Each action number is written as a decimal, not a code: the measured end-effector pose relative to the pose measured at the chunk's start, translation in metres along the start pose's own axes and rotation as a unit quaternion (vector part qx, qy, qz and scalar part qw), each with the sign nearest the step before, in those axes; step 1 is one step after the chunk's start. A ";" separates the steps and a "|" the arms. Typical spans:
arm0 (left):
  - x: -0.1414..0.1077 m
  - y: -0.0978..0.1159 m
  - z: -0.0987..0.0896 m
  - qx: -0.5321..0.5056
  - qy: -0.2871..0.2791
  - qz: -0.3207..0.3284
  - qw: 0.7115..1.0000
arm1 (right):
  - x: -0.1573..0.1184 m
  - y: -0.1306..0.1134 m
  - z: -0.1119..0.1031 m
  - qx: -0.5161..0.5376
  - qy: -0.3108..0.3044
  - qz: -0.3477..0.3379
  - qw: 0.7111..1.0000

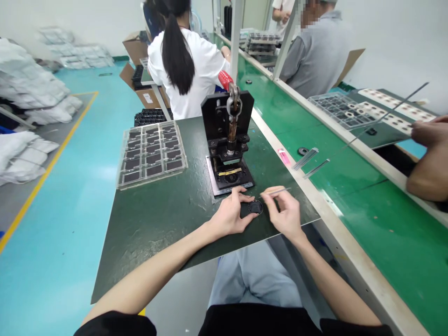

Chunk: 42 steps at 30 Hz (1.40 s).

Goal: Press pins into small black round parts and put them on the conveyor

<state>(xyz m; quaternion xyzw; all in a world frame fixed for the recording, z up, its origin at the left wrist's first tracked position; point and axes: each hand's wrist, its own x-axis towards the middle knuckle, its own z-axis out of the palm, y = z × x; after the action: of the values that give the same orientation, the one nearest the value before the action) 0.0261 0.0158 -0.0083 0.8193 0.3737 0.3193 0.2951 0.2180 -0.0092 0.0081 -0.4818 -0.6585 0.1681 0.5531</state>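
My left hand (231, 212) grips a flat black part with a round, ringed end (255, 206), thumb and fingers at its edges, low over the dark green tabletop. Just right of it, my right hand (284, 210) pinches a thin greyish strip (280, 191), its fingertips close to the round end. Whether they touch the part I cannot tell. Straight ahead stands a black toggle press (229, 140) with a red handle (225, 80). In its base lies a yellow strip (230, 172) above a dark round seat.
A clear compartment tray (152, 154) of black parts lies at left. Beyond the right edge, a green conveyor (350, 186) carries bundles of thin strips (305, 158) and a black ring (303, 151). Other people sit ahead and across; a co-worker's hand (430, 133) shows at far right.
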 end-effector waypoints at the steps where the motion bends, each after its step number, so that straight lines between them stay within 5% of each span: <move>1: 0.000 0.000 0.000 -0.001 -0.001 -0.001 1.000 | -0.001 0.002 -0.001 0.021 0.054 0.017 0.998; 4: 0.001 0.000 -0.001 -0.004 -0.003 0.000 1.000 | -0.001 0.005 -0.003 0.043 0.167 0.033 0.984; 11: 0.001 0.000 -0.003 -0.017 -0.007 0.013 1.000 | -0.007 0.001 -0.003 0.016 0.069 0.057 0.996; 15: 0.001 0.003 -0.005 -0.040 0.014 0.006 0.999 | -0.012 0.007 -0.009 0.039 0.120 0.118 0.985; 20: 0.008 0.002 -0.025 0.041 0.114 0.069 0.990 | -0.010 0.016 -0.011 0.108 0.165 0.171 0.965; 28: 0.030 -0.022 -0.057 0.079 0.197 -0.064 0.975 | -0.011 0.012 -0.004 0.157 0.159 0.191 0.956; 36: 0.031 -0.023 -0.065 0.067 0.183 -0.079 0.978 | -0.007 0.004 0.001 0.178 0.123 0.206 0.954; 42: 0.030 -0.020 -0.082 0.082 0.123 -0.089 0.985 | -0.005 0.004 0.003 0.183 0.120 0.207 0.953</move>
<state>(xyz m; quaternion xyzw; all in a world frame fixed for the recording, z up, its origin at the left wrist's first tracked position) -0.0277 0.0708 0.0372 0.7587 0.5036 0.3581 0.2064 0.2165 -0.0107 0.0015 -0.5146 -0.4309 0.3380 0.6598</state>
